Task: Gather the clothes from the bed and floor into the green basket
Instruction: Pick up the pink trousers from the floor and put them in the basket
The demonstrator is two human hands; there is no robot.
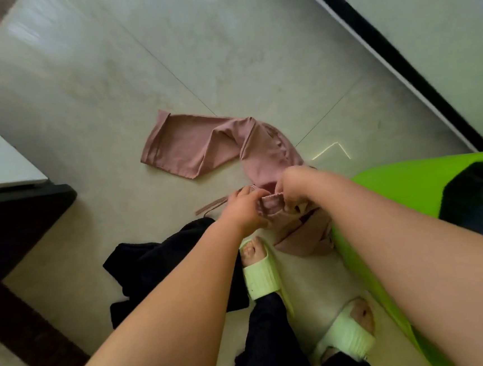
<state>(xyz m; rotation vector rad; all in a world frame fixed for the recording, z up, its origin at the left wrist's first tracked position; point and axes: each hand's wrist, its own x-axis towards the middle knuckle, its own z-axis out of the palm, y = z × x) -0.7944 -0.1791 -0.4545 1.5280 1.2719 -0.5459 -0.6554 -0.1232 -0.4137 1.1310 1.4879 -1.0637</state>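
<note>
Both forearms reach down: left hand and right hand pinch the waistband of the pink trousers, fingers curled tight on the cloth. One leg sprawls across the floor, so it could drag or snag underfoot. Green basket sits just right; black garment waits by the slippers.

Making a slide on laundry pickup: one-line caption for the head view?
Both hands, left hand and right hand, grip pink trousers on the floor beside the green basket.
</note>
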